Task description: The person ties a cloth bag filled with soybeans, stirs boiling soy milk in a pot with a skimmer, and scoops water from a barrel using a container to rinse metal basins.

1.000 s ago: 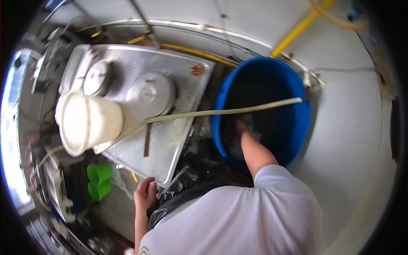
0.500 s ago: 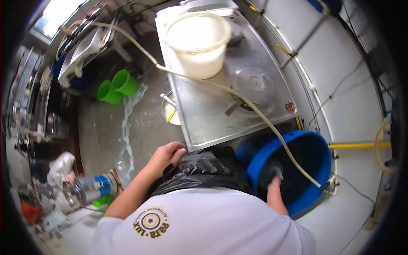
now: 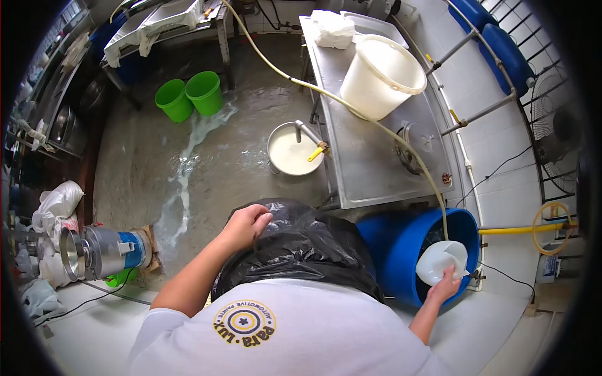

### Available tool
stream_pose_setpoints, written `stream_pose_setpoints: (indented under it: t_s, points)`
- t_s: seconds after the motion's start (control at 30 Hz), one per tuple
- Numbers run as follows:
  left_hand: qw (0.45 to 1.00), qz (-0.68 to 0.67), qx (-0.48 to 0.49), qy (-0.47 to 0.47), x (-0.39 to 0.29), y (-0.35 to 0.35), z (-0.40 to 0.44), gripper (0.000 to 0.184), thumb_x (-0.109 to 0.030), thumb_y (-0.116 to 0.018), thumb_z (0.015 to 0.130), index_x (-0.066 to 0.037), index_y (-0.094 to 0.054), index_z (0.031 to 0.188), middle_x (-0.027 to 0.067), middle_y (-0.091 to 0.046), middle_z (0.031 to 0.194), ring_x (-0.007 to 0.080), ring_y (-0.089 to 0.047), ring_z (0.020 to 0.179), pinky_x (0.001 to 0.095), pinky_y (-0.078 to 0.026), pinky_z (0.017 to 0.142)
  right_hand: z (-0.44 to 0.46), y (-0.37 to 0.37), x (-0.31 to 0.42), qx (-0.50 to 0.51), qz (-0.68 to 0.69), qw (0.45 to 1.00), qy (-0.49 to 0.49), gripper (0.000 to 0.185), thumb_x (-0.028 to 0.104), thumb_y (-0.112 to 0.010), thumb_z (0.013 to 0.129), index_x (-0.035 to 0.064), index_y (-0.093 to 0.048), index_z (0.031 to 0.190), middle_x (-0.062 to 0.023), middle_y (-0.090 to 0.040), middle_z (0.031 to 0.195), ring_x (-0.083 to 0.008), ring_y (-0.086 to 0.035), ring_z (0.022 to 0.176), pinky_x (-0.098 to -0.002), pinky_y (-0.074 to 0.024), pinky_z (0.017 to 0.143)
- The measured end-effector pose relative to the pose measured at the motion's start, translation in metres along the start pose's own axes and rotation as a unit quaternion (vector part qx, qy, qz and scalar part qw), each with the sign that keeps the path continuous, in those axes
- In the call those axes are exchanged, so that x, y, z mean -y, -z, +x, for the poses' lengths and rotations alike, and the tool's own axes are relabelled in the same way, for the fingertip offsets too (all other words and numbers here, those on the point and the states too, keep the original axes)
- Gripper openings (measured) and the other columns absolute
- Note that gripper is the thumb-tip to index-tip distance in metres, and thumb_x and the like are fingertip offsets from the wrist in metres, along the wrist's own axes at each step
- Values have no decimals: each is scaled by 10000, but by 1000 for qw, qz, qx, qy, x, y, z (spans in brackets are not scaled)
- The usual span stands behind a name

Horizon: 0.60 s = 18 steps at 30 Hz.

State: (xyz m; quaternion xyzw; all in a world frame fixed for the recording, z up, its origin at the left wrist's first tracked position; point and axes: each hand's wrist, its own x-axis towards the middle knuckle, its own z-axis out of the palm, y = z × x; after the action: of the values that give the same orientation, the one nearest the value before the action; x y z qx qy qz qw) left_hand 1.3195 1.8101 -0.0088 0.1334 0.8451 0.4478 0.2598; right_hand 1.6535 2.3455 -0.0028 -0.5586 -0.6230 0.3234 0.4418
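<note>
A translucent white plastic scoop (image 3: 436, 262) is in my right hand (image 3: 445, 283), its fingers closed on the near side. The scoop is over the mouth of the big blue barrel (image 3: 382, 247); any liquid in it cannot be made out. A cream hose (image 3: 401, 141) runs across the steel table and down to the barrel, its end hidden behind the scoop. My left hand (image 3: 246, 227) is held before the black plastic apron (image 3: 295, 250), fingers curled in loosely with nothing visible in them.
Right of centre stands a steel table (image 3: 370, 175) with a large white bucket (image 3: 379, 81) and a round lid (image 3: 420, 147). A pot of whitish liquid (image 3: 291, 153) stands beneath a valve spout. Two green buckets (image 3: 204, 94) and a metal machine (image 3: 103, 250) are to the left. The floor (image 3: 150, 156) is wet.
My right hand has risen out of the barrel, bringing the white scoop up to its mouth. The left hand stays by the apron. The view has shifted, showing more of the pot.
</note>
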Motion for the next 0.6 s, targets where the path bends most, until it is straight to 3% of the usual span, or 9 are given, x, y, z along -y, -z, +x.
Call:
stream_pose_setpoints:
  t_s: [0.07,0.17,0.23,0.3,0.37,0.43,0.5,0.53,0.6]
  points:
    - [999,-19,5,51,27,21,-19,336,-288,-638,1011,3,-708,1162,179,-751,977,276,-718,926,383,-555,850,-25,15,43,99,-7,991,84,340,244,-718,981,-29,-673,1178,-91,-705,1005,-177,-648,880,-345,-534,804]
    - [999,15,-3,36,58,41,-33,360,-314,-653,992,4,-715,1150,189,-752,995,295,-725,940,393,-557,857,-93,12,141,225,-103,950,190,287,159,-668,998,-19,-666,1223,-106,-717,1127,-191,-661,994,-339,-522,888]
    - [999,27,18,40,62,58,-27,381,-335,-665,970,-1,-720,1145,197,-752,1011,314,-728,955,403,-558,866,-129,-12,184,272,-51,938,210,290,155,-676,992,-17,-661,1225,-116,-715,1123,-194,-669,989,-343,-528,889]
    - [998,31,38,36,68,64,-20,406,-336,-669,960,17,-709,1157,209,-748,1003,312,-729,954,401,-558,866,-165,-41,226,380,-136,873,272,333,187,-692,996,-11,-638,1258,-86,-698,1007,-129,-636,897,-309,-536,819]
    - [1000,3,3,-7,86,62,2,426,-333,-672,957,23,-690,1188,216,-746,1002,324,-728,954,407,-558,867,-204,-95,251,443,-106,793,406,428,199,-722,974,-22,-607,1322,-144,-723,1082,-196,-700,911,-343,-561,824]
    - [998,-22,-34,-45,111,56,25,448,-330,-675,954,30,-671,1220,223,-745,1001,336,-726,953,413,-558,867,-259,-162,274,468,-51,658,588,553,230,-749,947,-21,-555,1400,-236,-715,1165,-378,-720,1037,-419,-570,872]
    - [981,-22,-183,-53,144,52,52,469,-326,-662,976,25,-618,1285,194,-737,945,340,-716,916,413,-558,865,-327,-214,295,601,-66,550,576,637,318,-749,941,-9,-524,1439,-254,-700,1197,-425,-693,1067,-466,-567,887]
    - [978,-25,-201,-42,177,49,70,469,-326,-662,976,25,-618,1285,194,-737,945,340,-716,916,413,-558,865,-362,-241,299,638,-92,477,598,662,363,-722,954,7,-495,1464,-251,-703,1188,-424,-688,1073,-476,-563,890]
    - [949,-152,-275,-37,242,50,95,445,-324,-621,1009,-7,-587,1320,155,-711,963,283,-695,829,402,-577,734,-432,-287,311,687,-135,353,621,703,443,-662,980,39,-437,1509,-243,-709,1164,-425,-686,1070,-495,-554,892]
